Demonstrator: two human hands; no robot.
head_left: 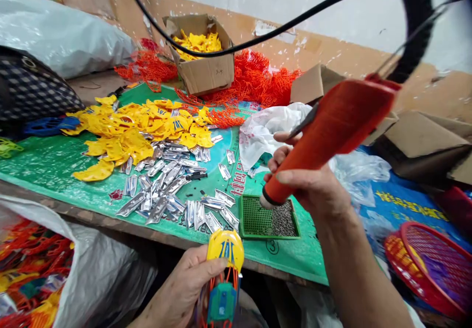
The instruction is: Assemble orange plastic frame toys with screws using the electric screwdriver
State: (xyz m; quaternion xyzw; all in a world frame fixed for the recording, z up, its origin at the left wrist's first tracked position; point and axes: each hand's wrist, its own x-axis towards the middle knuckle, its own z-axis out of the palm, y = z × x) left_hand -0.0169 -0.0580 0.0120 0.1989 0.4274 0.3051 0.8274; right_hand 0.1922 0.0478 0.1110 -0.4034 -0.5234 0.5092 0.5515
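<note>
My right hand (320,185) grips a red-orange electric screwdriver (332,126), its tip pointing down and left over a small green tray (242,222). Small dark grey screws (284,221) lie in the tray's right part. Near the table's front edge, my left hand (188,281) pinches a yellow plastic piece (225,247) with blue marks. Orange net cords and a green plastic block (221,301) sit just below it, close to my body. Loose shiny metal plates (165,185) are spread left of the tray, beside a heap of yellow plastic pieces (140,121).
A cardboard box (210,74) of yellow pieces stands at the back among orange netting (258,79). The screwdriver's black cable (295,20) arches overhead. A white sack (106,259) is at front left, a red mesh basket (438,264) at right, and a white plastic bag (267,129) mid-table.
</note>
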